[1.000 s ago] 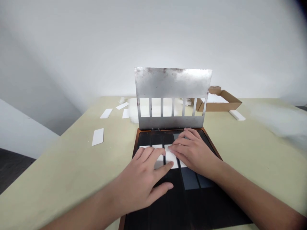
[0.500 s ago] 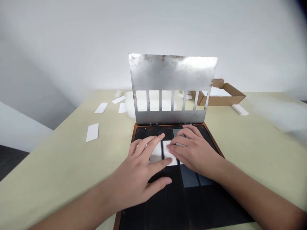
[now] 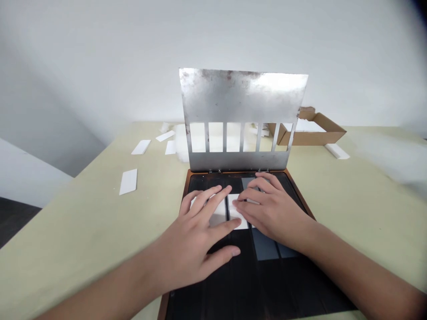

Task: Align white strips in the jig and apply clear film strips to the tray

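White strips [image 3: 237, 221] lying on a black mat [image 3: 213, 275], below a raised, hinged slotted steel plate [image 3: 240, 100]. The left hand [image 3: 188, 242] rests open and flat on one strip, the right hand [image 3: 271, 213] on the next; neither closes around anything.

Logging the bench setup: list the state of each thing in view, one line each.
Left hand: open, fingers flat on a white strip
Right hand: open, fingers on the central white strip
Black tray: lying flat
Slotted metal plate: standing upright
Cardboard box: open
Loose white strip: lying flat on the table
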A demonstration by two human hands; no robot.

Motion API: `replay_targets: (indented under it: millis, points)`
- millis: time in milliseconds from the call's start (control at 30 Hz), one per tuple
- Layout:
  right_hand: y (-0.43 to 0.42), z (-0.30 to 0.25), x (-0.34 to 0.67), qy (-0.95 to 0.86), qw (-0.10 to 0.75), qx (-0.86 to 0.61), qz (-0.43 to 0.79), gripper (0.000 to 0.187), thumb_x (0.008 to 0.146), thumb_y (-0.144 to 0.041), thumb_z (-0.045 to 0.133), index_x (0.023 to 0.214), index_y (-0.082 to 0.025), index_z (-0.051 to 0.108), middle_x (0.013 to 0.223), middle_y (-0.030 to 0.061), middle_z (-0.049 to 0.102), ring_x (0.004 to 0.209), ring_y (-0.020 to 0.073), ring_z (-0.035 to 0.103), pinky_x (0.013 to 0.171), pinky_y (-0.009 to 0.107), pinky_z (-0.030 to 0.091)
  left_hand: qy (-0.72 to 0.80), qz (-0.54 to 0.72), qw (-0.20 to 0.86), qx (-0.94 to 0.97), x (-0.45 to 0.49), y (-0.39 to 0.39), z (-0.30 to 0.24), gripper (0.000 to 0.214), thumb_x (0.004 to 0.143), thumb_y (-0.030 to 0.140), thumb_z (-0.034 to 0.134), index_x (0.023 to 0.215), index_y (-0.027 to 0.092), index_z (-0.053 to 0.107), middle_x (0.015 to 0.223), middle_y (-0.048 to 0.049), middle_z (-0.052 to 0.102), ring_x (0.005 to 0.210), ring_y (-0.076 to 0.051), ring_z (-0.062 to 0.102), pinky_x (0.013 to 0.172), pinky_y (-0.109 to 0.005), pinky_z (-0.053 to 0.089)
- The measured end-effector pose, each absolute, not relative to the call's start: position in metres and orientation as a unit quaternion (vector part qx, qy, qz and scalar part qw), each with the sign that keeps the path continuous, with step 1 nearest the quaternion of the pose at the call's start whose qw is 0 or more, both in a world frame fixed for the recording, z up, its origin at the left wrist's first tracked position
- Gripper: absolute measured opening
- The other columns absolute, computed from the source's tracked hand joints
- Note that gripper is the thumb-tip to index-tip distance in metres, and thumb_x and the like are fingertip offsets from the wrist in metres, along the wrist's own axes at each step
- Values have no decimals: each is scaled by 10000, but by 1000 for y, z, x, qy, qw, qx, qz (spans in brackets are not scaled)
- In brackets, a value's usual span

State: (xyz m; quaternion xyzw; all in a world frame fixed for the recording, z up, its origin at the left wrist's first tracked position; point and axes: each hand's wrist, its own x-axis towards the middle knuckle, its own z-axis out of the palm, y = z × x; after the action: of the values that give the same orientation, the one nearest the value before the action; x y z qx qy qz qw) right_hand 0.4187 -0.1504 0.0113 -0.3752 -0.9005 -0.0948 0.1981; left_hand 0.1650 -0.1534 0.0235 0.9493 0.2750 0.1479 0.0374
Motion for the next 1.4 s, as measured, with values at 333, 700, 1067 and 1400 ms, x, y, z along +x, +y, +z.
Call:
replay_targets:
  millis: [333, 700, 1067, 1400]
  points:
    - [-150, 14, 417, -900, 205, -372, -94, 152, 973, -137, 641, 1004, -215, 768, 992, 14, 759, 1034, 241, 575, 1165, 518, 323, 272, 159, 42, 948, 166, -153, 24, 364, 1031, 477, 588, 1347, 316, 669, 1668, -134, 343, 1536, -405, 306, 1176, -626, 271]
    - [-156, 20, 415, -904, 219, -368, 2, 183, 1018, -253, 595, 967, -224, 769, 918, 15, 763, 1044, 236, 597, 1178, 530, 314, 267, 153, 42, 951, 164, -153, 23, 368, 1041, 477, 572, 1349, 291, 654, 1706, -165, 259, 1559, -405, 276, 1173, -642, 250]
    - [-156, 76, 450, -785, 446, -424, 77, 155, 1013, -244, 630, 1000, -270, 782, 937, 14, 789, 944, 215, 648, 901, 415, 523, 213, 132, 61, 966, 168, -150, 28, 366, 1060, 429, 543, 1340, 211, 633, 1619, -134, 461, 1486, -312, 460, 1226, -525, 266]
    - [-144, 17, 479, -787, 403, -465, 37, 192, 1017, -257, 600, 1119, -256, 763, 1082, 55, 760, 1084, 249, 618, 984, 461, 516, 182, 167, -47, 968, 204, -138, 33, 266, 1041, 323, 550, 854, 177, 670, 857, -40, 725, 753, -187, 628, 898, -406, 447]
